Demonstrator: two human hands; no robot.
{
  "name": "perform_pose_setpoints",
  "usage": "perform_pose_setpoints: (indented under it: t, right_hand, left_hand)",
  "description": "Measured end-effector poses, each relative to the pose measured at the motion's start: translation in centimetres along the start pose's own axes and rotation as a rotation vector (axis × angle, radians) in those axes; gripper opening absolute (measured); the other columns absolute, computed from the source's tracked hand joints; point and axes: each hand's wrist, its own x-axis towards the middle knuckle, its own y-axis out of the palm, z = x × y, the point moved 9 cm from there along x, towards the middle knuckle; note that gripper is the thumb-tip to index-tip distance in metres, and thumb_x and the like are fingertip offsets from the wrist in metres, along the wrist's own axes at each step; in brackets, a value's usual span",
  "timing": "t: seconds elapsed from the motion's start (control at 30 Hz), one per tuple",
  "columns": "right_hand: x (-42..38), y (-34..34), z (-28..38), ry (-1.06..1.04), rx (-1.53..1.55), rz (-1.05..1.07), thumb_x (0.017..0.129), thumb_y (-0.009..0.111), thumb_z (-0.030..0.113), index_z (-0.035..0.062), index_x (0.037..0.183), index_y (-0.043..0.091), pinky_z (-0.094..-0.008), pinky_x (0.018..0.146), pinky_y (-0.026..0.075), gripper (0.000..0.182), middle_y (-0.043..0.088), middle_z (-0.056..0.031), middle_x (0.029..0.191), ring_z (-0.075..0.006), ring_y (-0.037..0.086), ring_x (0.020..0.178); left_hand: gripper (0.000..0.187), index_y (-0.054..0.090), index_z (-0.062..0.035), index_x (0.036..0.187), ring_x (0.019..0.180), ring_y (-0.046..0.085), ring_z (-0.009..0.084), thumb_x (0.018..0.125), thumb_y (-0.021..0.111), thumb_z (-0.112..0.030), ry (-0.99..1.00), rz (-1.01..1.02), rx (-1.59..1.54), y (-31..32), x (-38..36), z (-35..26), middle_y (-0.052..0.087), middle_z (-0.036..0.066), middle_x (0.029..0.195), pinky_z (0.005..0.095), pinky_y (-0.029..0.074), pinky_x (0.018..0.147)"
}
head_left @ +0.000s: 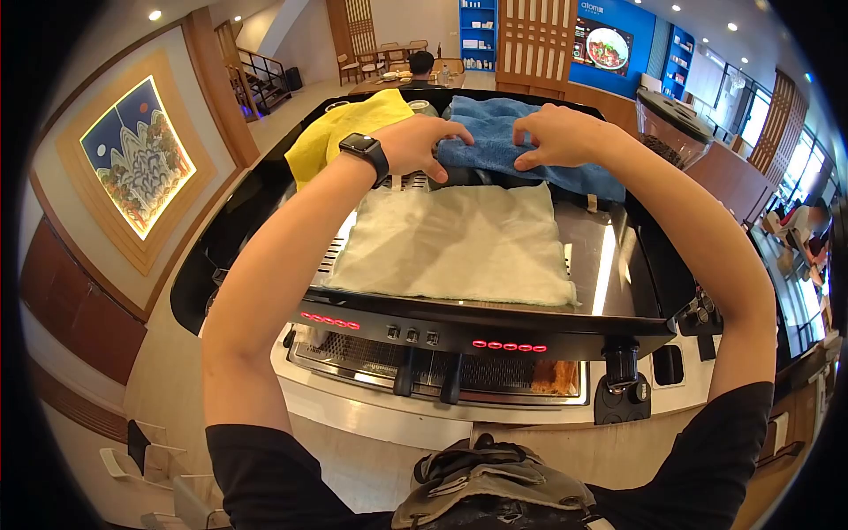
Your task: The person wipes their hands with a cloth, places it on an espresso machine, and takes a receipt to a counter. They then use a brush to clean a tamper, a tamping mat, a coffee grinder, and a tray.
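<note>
Two bare hands reach over the top of a black espresso machine point(654, 331), seen from the wearer's head; a blue cloth point(495, 132) lies at the machine's back edge, its long axis running left to right along that edge and its right end drooping slightly towards the front. The right hand point(570, 137) is the nearer, above the middle of the blue cloth, fingers curled and thumb parted from them, with nothing visibly pinched; whether its fingertips touch the cloth, I cannot tell. The left hand point(415, 146) is at the cloth's left end, thumb and fingers well parted in a loose curve, fingertips pointing right towards the fabric, no grip visible; contact there is also unclear.

Counted: three cloths, the blue one, one yellow cloth point(353, 124) over the machine's back left corner, beside the left wrist, and one cream cloth point(450, 247) spread flat on the middle of the machine's top, nearer the wearer than both hands; one smartwatch point(364, 152) on the left wrist; two black handles point(450, 380) at the machine's front; two rows of red lights point(510, 346) on its front panel, five in each; one bean hopper point(676, 128) beyond its back right corner; one seated person point(421, 69) far behind it.
</note>
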Motion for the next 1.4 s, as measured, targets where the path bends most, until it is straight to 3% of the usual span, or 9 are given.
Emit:
perform_pose_setpoints:
  t: [0.27,0.57,0.73,0.93,1.03,1.07,1.17,1.23,1.4]
  right_hand:
    - [0.8,0.0,0.2,-0.022,-0.021,-0.023,0.089,0.075,0.052,0.0129,0.121,0.070,-0.0461,0.095,0.051,0.050,0.072,-0.0098,0.108,-0.0304,0.061,0.115]
    - [-1.8,-1.1,-3.1,-0.068,0.001,-0.168,0.087,0.078,0.047,0.0113,0.120,0.068,-0.0450,0.094,0.052,0.049,0.071,-0.0118,0.111,-0.0315,0.063,0.114]
    - [-7.2,-0.1,-7.6,-0.002,0.029,-0.002,0.080,0.085,0.033,0.0091,0.118,0.070,-0.0463,0.094,0.054,0.048,0.070,-0.0158,0.116,-0.0347,0.066,0.112]
    - [-7.7,1.4,-9.7,-0.030,0.179,-0.046,0.082,0.083,0.014,0.0044,0.102,0.073,-0.0416,0.087,0.053,0.025,0.068,-0.0116,0.097,-0.0277,0.064,0.103]
    - [-7.9,1.1,-9.4,-0.075,0.146,-0.127,0.082,0.081,0.013,0.0013,0.096,0.074,-0.0433,0.087,0.055,0.020,0.074,-0.0139,0.098,-0.0315,0.071,0.097]
    - [-7.9,1.2,-9.4,-0.059,0.160,-0.058,0.084,0.080,0.015,0.0021,0.101,0.074,-0.0444,0.087,0.055,0.022,0.074,-0.0148,0.102,-0.0321,0.071,0.098]
    - [-9.3,-1.0,-7.7,-0.194,-0.028,-0.340,0.085,0.080,0.019,0.0042,0.110,0.072,-0.0445,0.091,0.054,0.029,0.072,-0.0161,0.113,-0.0320,0.069,0.106]
    - [-10.3,-2.4,-3.1,-0.203,0.083,-0.222,0.088,0.079,0.026,0.0071,0.121,0.069,-0.0443,0.101,0.050,0.039,0.068,-0.0147,0.126,-0.0326,0.063,0.119]
    - [-11.4,2.1,6.8,-0.184,0.166,0.176,0.090,0.074,0.051,0.0137,0.141,0.063,-0.0469,0.112,0.045,0.064,0.066,-0.0154,0.137,-0.0339,0.058,0.129]
  left_hand:
    - [0.067,0.058,-0.0153,0.143,0.110,0.065,0.0326,0.081,0.083,-0.013,-0.018,-0.052,0.088,1.1,1.3,1.4,0.066,0.016,0.121,0.0418,0.051,0.096]
    - [0.044,0.066,-0.0080,0.130,0.118,0.063,0.0337,0.089,0.076,-0.021,0.080,-0.132,0.238,0.1,0.4,0.0,0.065,0.013,0.128,0.0429,0.050,0.101]
    - [0.022,0.074,-0.0025,0.110,0.100,0.069,0.0357,0.097,0.066,-0.018,0.163,-0.222,0.417,-0.3,-0.4,-1.2,0.074,0.014,0.108,0.0439,0.055,0.090]
    - [0.022,0.075,-0.0029,0.108,0.097,0.070,0.0345,0.096,0.065,-0.019,0.153,-0.158,0.518,0.4,-0.6,-2.6,0.074,0.013,0.106,0.0447,0.055,0.087]
    - [0.026,0.072,-0.0032,0.115,0.099,0.069,0.0348,0.095,0.067,-0.019,0.108,-0.083,0.534,0.7,-1.1,-3.1,0.074,0.013,0.110,0.0460,0.054,0.088]
    - [0.027,0.071,-0.0047,0.117,0.100,0.069,0.0354,0.094,0.068,-0.019,0.127,-0.105,0.492,0.5,-1.7,-3.5,0.073,0.014,0.109,0.0465,0.055,0.088]
    - [0.033,0.067,-0.0071,0.123,0.103,0.069,0.0369,0.092,0.070,-0.019,0.138,-0.134,0.363,0.0,-3.9,-4.0,0.072,0.016,0.108,0.0471,0.055,0.090]
    - [0.041,0.065,-0.0061,0.129,0.106,0.068,0.0374,0.091,0.072,-0.019,0.096,-0.102,0.269,-1.2,-6.4,-4.4,0.071,0.018,0.111,0.0463,0.054,0.093]
    - [0.069,0.058,-0.0084,0.145,0.123,0.063,0.0361,0.092,0.075,-0.049,-0.245,0.440,0.194,1.8,-13.0,-2.7,0.065,0.019,0.138,0.0424,0.049,0.105]
